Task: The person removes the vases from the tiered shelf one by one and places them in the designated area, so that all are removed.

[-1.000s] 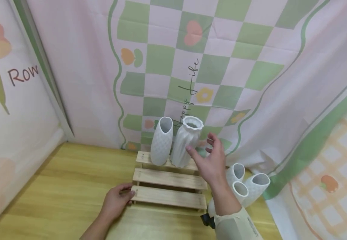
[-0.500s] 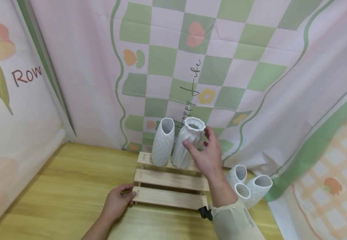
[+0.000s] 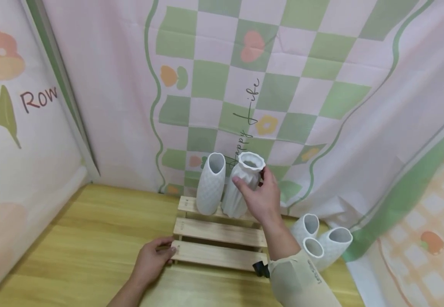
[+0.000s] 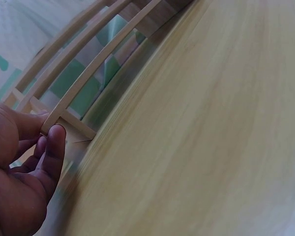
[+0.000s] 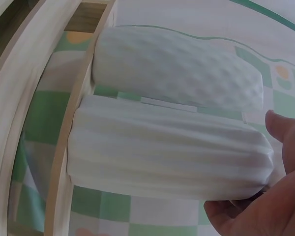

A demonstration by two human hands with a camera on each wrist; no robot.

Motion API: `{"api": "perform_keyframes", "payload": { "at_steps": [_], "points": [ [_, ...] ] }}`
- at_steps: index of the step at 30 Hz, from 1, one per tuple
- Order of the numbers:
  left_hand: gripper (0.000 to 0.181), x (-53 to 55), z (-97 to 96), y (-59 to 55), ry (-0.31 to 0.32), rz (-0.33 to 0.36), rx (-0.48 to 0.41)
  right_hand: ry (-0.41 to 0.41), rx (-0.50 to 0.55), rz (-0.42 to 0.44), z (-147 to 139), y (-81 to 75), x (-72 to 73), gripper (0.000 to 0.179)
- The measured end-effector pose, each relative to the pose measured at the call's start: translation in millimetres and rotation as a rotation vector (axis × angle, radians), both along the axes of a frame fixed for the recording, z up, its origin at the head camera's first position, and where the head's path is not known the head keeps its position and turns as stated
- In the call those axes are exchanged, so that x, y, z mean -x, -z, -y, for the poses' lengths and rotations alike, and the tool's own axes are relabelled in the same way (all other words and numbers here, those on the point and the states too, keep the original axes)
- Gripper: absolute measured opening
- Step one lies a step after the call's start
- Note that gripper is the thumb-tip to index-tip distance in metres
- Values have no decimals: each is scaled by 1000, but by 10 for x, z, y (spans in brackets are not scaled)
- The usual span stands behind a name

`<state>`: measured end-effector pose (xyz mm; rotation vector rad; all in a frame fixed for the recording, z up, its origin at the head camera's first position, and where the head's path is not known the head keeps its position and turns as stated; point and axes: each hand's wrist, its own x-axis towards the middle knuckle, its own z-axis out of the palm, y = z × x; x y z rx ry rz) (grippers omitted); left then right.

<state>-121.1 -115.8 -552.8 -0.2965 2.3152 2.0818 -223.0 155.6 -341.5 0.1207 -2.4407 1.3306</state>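
Note:
A white ribbed vase [image 3: 236, 197] with a scalloped rim stands on the top tier of a three-step wooden stand [image 3: 222, 232]. My right hand [image 3: 263, 198] is at its upper part, fingers curled round the right side below the rim. In the right wrist view, the thumb [image 5: 280, 125] shows a small gap from the vase; the other fingertips are partly hidden. Just left of it on the same tier is a white vase with a diamond texture [image 3: 210, 189]. My left hand [image 3: 151, 260] pinches the left end of the stand's lowest slat between thumb and fingers.
Three more white vases [image 3: 335, 247] stand grouped on the wooden table [image 3: 91, 238], right of the stand, partly behind my right forearm. A checkered cloth [image 3: 208, 79] hangs behind the stand. A black object [image 3: 261, 269] shows at my right sleeve.
My right hand has moved left and in to the ribbed vase, its fingers going from spread beside it to round its side. The left hand has kept its pinch on the stand.

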Motion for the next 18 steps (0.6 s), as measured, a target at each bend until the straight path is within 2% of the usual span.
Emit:
{"api": "perform_keyframes", "payload": {
  "at_steps": [9,18],
  "points": [
    [40,10,3,16,4,-9,-3,48,29,-63,9,34,26,75],
    [41,-1,-2,-5,2,-12,5,61,49,-98,25,50,22,72]
  ]
}}
